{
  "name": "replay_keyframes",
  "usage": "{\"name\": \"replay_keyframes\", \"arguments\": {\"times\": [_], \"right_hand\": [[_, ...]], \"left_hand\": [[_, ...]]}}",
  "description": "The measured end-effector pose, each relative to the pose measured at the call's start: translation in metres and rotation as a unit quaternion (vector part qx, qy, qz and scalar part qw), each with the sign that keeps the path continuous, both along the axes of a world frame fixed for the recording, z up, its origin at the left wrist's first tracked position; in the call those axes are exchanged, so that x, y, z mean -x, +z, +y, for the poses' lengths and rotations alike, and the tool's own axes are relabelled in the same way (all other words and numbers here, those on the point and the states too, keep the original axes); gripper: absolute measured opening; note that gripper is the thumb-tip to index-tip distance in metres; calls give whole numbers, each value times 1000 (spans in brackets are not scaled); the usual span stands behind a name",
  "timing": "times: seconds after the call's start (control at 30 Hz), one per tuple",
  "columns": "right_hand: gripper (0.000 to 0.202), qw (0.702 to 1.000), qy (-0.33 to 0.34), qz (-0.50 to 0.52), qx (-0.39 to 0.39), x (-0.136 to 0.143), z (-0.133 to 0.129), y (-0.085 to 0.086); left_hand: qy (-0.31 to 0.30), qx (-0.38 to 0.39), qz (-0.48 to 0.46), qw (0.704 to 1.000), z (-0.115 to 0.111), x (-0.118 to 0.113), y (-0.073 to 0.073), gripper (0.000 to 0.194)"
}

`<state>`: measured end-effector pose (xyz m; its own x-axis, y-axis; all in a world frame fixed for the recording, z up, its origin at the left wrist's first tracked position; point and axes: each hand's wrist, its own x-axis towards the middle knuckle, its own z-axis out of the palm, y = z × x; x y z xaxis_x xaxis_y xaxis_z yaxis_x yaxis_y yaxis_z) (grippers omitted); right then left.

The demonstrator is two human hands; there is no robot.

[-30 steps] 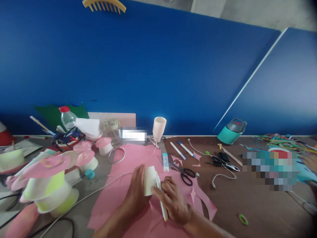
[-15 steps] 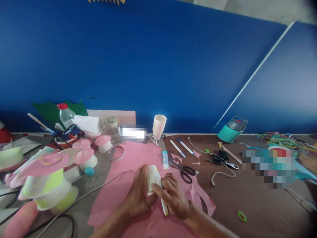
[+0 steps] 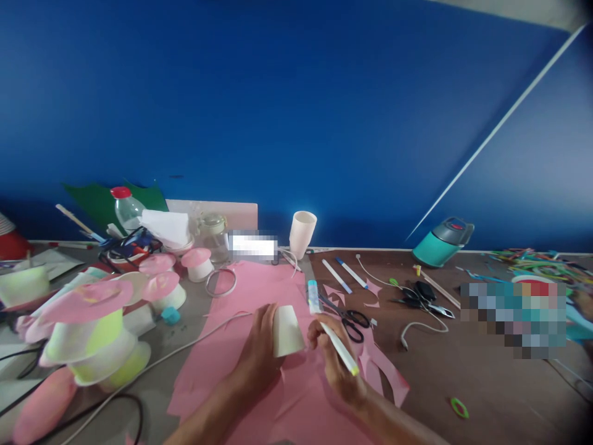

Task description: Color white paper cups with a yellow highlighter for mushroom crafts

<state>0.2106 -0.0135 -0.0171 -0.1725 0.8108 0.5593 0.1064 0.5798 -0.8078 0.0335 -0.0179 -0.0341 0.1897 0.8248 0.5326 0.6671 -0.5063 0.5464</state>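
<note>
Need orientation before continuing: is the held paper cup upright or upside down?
Upside down: the paper cup in the left hand has its narrow base up, wide rim down.

Both forearms are bare, with no sleeve, and the left hand [image 3: 257, 358] and right hand [image 3: 334, 364] seem ringless.

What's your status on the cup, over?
Left hand grips paper cup upside down. Right hand holds marker beside it. Scissors nearby.

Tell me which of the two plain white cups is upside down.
The white cup in the left hand, over the pink paper, is mouth-down. The other cup stands mouth-up by the blue wall.
</note>
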Motion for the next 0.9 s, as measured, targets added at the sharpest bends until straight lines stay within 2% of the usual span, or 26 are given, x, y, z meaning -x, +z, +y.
{"name": "replay_keyframes", "arguments": {"times": [0.13, 0.3, 0.7, 0.9], "right_hand": [[31, 999, 20, 16, 33, 3, -2, 4], [30, 997, 21, 36, 60, 6, -2, -1], [26, 999, 2, 30, 37, 8, -3, 0], [24, 999, 9, 28, 44, 7, -1, -4]], "left_hand": [[-14, -6, -11, 1000, -1, -1, 1, 69], [-16, -6, 0, 1000, -1, -1, 1, 72], [-20, -28, 7, 999, -1, -4, 10, 66], [-20, 1, 7, 1000, -2, -3, 10, 65]]}}
